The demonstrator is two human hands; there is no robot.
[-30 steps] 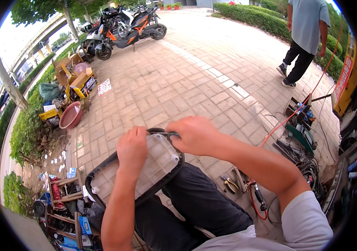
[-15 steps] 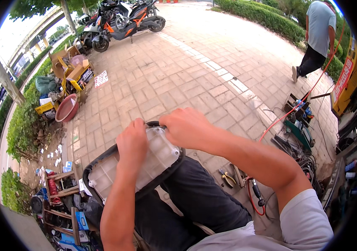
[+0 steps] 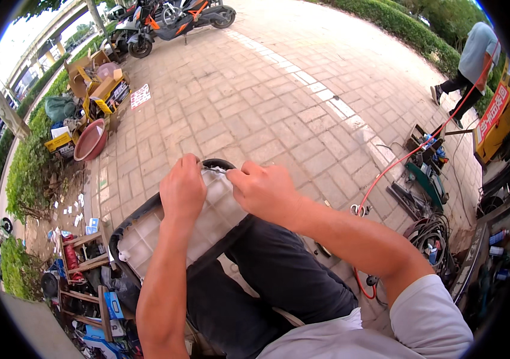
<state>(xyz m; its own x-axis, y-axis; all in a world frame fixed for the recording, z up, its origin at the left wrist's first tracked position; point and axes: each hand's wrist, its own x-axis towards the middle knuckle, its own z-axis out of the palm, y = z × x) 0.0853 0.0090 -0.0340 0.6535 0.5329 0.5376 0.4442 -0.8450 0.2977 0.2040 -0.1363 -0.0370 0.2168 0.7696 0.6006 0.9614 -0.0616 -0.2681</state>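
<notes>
A rectangular translucent ribbed plastic panel (image 3: 213, 224) with rounded corners and a black covering (image 3: 217, 163) round its edge lies tilted over my thighs. My left hand (image 3: 182, 185) grips the covering near the top left of the panel, fingers curled over the edge. My right hand (image 3: 264, 192) is closed at the top corner, thumb and index finger pinched at the covering’s inner edge. Whether a small tool is inside that right hand is hidden. A short piece of exposed panel edge shows between the two hands.
Tools (image 3: 425, 185), coiled cables (image 3: 431, 236) and a red hose (image 3: 392, 154) lie right, beside yellow equipment (image 3: 494, 128). Wooden frames (image 3: 87, 263), boxes (image 3: 111, 96) and a red basin (image 3: 90, 140) are left. Scooters (image 3: 183, 21) stand behind; another person (image 3: 470, 66) walks upper right.
Both hands and the panel have shifted slightly up and left in view, the left hand reaching higher on the edge. The other person has walked farther away to the right.
</notes>
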